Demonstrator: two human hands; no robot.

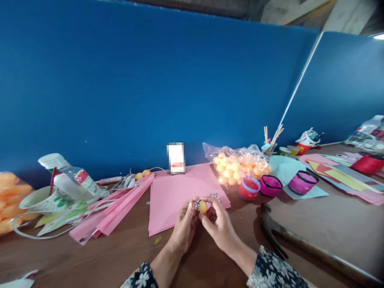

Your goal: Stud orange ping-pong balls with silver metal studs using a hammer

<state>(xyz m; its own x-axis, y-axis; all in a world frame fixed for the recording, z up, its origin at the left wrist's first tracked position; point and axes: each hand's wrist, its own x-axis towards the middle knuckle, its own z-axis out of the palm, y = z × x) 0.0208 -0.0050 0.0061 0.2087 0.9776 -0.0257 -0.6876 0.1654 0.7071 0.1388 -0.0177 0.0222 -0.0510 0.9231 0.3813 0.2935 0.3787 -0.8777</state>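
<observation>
In the middle of the view, both hands meet over a round yellow bead [203,207] with small dark and silvery beads beside it. My left hand [185,220] is closed, its thumb and fingers pinching the small-beaded side of the piece. My right hand [218,220] is closed as well, with thumb and index finger at the yellow bead's right edge. A loop of clear, shiny beads [215,197] shows behind the right fingers; I cannot tell whether it joins the piece. Under and beyond the hands lie pink sheets [171,200].
A hammer [300,240] lies at right. Behind stand a bag of orange balls [231,168], a red tub [249,189] and magenta fabric rings [270,185]. Pink strips [117,212], a white cable [39,238], a cup [42,202] and a plastic bottle [79,182] are at left. A blue partition [150,80] rises behind.
</observation>
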